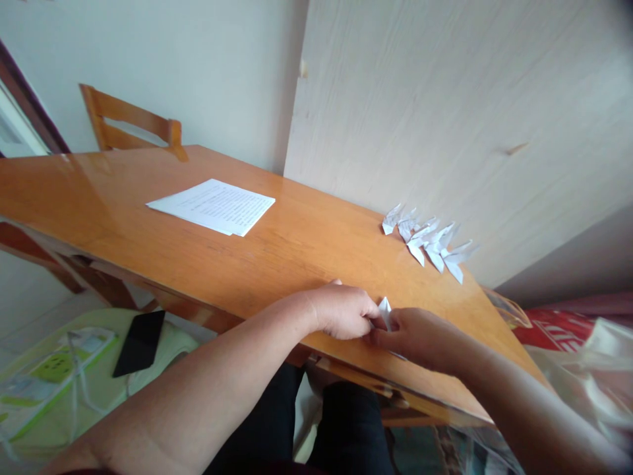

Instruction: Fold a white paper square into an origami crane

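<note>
A small folded piece of white paper is pinched between my two hands at the near edge of the wooden table. Its pointed tip sticks up between my fingers, while most of the rest is hidden. My left hand closes on it from the left, fingers curled. From the right, my right hand grips it with thumb and fingertips, and the two hands meet. Beyond them, several folded white paper figures with pointed wings stand in a row along the far right of the table.
A stack of printed sheets lies on the table's left part. A wooden chair stands behind. At lower left, a black phone and a power strip rest on a pale green seat. Bags sit at right.
</note>
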Motion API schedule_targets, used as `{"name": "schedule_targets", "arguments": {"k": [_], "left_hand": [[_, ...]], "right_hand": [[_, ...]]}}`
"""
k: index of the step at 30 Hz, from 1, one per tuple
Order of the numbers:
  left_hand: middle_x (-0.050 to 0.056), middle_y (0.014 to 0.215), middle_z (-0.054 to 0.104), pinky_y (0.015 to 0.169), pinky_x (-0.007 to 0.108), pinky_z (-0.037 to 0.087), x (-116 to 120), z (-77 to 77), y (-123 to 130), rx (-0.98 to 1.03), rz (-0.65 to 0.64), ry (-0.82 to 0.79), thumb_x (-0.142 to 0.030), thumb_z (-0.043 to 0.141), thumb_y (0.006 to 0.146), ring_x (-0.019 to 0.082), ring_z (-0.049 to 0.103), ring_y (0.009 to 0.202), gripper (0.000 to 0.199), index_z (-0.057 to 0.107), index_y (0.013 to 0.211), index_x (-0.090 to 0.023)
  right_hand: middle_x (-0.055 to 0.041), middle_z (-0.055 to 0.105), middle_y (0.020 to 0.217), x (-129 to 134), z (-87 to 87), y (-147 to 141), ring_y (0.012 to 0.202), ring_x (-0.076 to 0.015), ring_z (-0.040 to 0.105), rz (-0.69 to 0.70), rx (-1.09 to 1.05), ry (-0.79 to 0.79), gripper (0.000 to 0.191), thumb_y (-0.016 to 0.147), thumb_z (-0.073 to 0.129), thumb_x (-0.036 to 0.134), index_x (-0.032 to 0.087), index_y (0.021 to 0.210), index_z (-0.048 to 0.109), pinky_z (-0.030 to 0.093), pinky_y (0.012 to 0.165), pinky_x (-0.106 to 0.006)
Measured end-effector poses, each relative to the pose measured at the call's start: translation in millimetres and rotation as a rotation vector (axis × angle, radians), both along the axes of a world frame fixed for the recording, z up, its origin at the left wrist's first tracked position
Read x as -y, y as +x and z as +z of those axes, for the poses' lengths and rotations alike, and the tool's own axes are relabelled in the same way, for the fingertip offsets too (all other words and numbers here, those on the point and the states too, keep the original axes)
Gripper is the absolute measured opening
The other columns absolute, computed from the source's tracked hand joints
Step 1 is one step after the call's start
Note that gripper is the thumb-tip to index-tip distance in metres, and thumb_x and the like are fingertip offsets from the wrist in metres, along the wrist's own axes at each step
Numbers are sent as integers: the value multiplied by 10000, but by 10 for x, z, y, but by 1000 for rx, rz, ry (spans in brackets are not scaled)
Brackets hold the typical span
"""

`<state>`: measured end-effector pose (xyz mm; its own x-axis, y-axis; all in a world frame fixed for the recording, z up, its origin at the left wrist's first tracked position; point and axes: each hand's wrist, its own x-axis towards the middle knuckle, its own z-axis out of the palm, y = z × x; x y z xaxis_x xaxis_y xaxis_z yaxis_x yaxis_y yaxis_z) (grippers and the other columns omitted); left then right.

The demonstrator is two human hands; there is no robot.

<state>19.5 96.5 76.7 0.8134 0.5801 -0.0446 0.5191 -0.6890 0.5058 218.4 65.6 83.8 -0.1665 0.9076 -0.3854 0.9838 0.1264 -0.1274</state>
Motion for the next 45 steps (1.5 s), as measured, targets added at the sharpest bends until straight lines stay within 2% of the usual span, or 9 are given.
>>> {"name": "schedule_targets", "arguments": {"k": [5,10,15,21,28,35,45], "left_hand": [[-80,1141,743,974,415,412,21,31,0,-18,20,-8,-279,508,857,214,667,1006,378,711,1118,-463],[-57,1114,752,928,400,435,65,48,-5,-9,41,9,-350,508,892,216,678,940,312,734,1089,-436],[-56,1029,770,898,369,438,93,17,-7,50,51,9,-395,566,886,204,682,897,261,742,1073,-442],[-56,947,772,896,355,428,91,11,-10,68,52,-17,-402,609,867,189,683,861,234,751,1053,-408],[-62,887,764,887,342,407,64,-55,9,91,58,-6,-457,606,864,186,680,856,221,764,999,-383],[-55,909,769,862,324,401,69,-45,5,84,64,-19,-415,601,860,179,679,857,262,751,1071,-372],[-43,883,745,863,331,412,60,-67,0,79,73,0,-324,615,844,174,677,823,277,751,1083,-359]], "right_hand": [[-51,657,706,22,17,-15,663,-191,566,22,-50,8,428,831,592,609,196,752,668,325,590,-285],[-8,587,645,40,49,87,588,-138,481,65,-147,-74,504,890,507,661,192,717,571,291,558,-278],[28,500,626,48,29,162,571,-116,415,51,-193,-83,448,878,571,606,198,706,507,273,541,-272],[30,493,622,52,57,152,570,-117,411,35,-236,-102,426,852,621,569,204,692,470,273,532,-271],[31,510,658,19,65,258,593,-116,430,44,-261,-137,386,852,630,549,199,741,511,294,539,-262],[22,542,662,34,67,214,603,-126,454,39,-249,-102,368,838,657,515,202,722,504,303,555,-269],[27,535,668,99,78,373,616,-129,454,12,-251,-100,281,818,674,421,205,737,514,319,553,-261]]}}
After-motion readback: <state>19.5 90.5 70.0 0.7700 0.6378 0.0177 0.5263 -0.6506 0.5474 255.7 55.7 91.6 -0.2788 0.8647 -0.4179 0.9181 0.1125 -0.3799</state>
